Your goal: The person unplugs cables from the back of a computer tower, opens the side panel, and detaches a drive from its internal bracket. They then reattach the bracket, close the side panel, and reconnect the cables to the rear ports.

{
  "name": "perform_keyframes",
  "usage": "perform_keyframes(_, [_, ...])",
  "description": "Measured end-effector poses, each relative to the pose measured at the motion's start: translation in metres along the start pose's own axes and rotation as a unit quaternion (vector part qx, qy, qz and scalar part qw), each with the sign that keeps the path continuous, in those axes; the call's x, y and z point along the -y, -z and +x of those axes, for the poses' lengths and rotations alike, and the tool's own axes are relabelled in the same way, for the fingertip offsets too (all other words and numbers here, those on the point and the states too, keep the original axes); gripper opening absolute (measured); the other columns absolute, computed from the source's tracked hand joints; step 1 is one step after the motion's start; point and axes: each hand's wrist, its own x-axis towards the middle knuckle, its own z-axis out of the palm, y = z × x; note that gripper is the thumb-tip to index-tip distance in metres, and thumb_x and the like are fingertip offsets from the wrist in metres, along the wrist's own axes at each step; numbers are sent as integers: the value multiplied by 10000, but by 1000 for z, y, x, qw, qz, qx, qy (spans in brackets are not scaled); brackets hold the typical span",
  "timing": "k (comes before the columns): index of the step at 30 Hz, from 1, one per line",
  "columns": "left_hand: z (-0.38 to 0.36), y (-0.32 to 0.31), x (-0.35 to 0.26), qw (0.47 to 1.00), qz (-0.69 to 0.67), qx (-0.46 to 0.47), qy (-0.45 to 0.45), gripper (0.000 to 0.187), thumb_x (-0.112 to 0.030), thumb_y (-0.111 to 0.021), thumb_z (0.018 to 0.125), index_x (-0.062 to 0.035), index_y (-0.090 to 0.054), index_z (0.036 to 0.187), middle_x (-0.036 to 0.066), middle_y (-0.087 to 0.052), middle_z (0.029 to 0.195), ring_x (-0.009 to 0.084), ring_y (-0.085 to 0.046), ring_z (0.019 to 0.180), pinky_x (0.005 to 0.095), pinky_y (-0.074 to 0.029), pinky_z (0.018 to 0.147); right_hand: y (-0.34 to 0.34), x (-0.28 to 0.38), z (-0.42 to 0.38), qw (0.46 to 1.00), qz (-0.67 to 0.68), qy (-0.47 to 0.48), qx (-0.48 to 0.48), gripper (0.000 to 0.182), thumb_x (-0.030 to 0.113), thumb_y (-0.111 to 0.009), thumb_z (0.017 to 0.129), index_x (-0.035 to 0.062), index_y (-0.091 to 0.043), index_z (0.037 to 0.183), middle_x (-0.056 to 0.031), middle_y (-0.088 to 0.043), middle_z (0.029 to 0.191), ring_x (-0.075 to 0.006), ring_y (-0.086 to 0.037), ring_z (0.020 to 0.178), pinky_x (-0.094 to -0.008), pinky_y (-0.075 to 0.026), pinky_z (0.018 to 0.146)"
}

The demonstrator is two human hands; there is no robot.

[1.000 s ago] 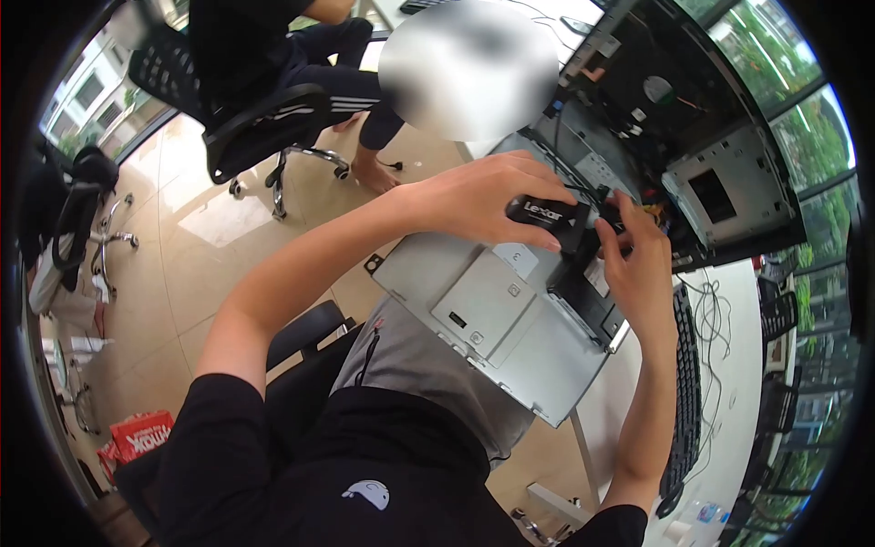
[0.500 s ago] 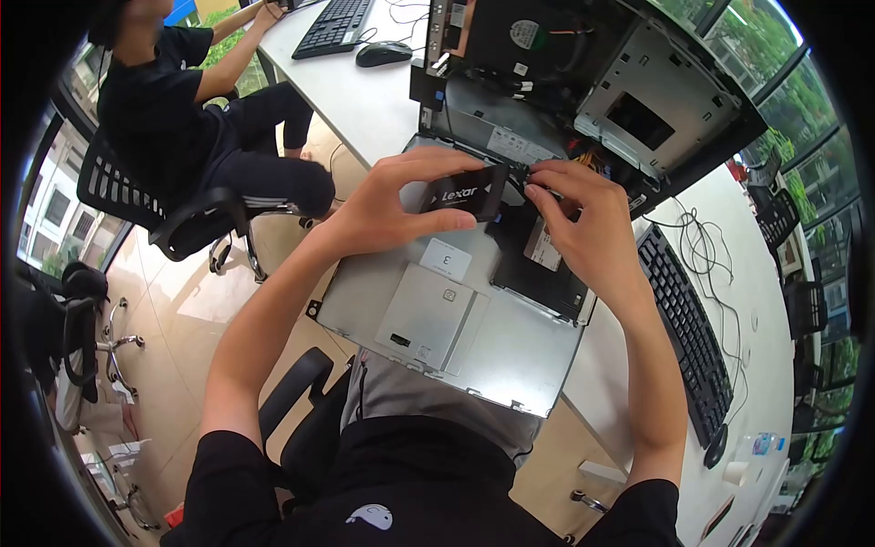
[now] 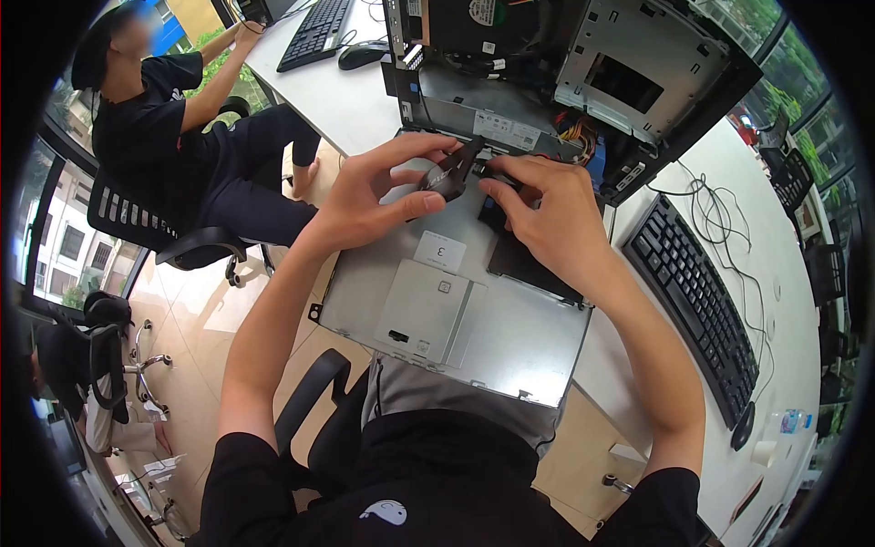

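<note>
My left hand (image 3: 378, 196) grips a black Lexar SSD (image 3: 445, 180) between thumb and fingers, tilted nearly edge-on above the metal side panel (image 3: 355, 305). Close against its far edge, my right hand (image 3: 551, 205) pinches a small dark cable connector (image 3: 481, 170); whether it touches the SSD's port cannot be made out. Under the right hand lies a black optical drive (image 3: 524, 262), partly covered. A white card (image 3: 440, 250) marked 3 and a flat silver box-like plate (image 3: 421, 310) rest on the panel.
The opened computer case (image 3: 538, 87) stands just beyond my hands, with coloured wires (image 3: 574, 128) inside. To the right are a black keyboard (image 3: 693, 305), a mouse (image 3: 744, 427) and loose cables (image 3: 720, 214). Another person (image 3: 150, 137) sits at the left by a second keyboard (image 3: 314, 35).
The SSD has turned from showing its labelled face to nearly edge-on. Both hands have shifted slightly left, and the head view has moved a little.
</note>
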Motion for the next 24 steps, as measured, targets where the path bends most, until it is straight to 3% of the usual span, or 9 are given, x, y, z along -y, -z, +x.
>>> perform_keyframes(3, [0,0,2,1000,-6,7,-5,722,-255,-858,935,-9,-557,1543,114,-609,1520,203,-555,1354,401,-510,1093,3,7,0,999,3,-9,-46,227,105,-776,949,-41,-760,1122,-175,-770,924,-252,-669,643,-368,-517,621])
perform_keyframes(9, [-1,1,-4,1000,15,3,0,741,-261,-869,922,-21,-557,1549,110,-604,1524,204,-553,1363,412,-498,1107,13,11,2,993,0,68,-101,183,75,-790,934,-41,-762,1073,-119,-735,840,-173,-605,578,-304,-461,542])
perform_keyframes(15, [-1,-1,-10,999,42,-3,-5,731,-258,-869,921,-29,-566,1545,108,-607,1523,218,-548,1386,437,-475,1137,10,15,-1,991,-19,106,-76,194,67,-802,924,-30,-763,1087,-97,-692,793,-170,-606,563,-305,-457,529])
perform_keyframes(18, [-1,-2,-9,999,54,-3,-9,717,-249,-867,923,-28,-574,1539,116,-609,1524,225,-551,1397,447,-472,1143,8,11,-2,990,-25,122,-71,192,51,-795,938,-24,-777,1113,-71,-750,878,-100,-549,590,-256,-391,505])
perform_keyframes(24, [-1,-4,-17,994,107,-5,-26,669,-225,-862,926,-9,-605,1505,143,-612,1521,246,-561,1412,438,-460,1166,10,10,-2,991,-27,114,-58,193,46,-794,937,-36,-779,1112,-79,-744,861,-106,-548,580,-264,-399,510])
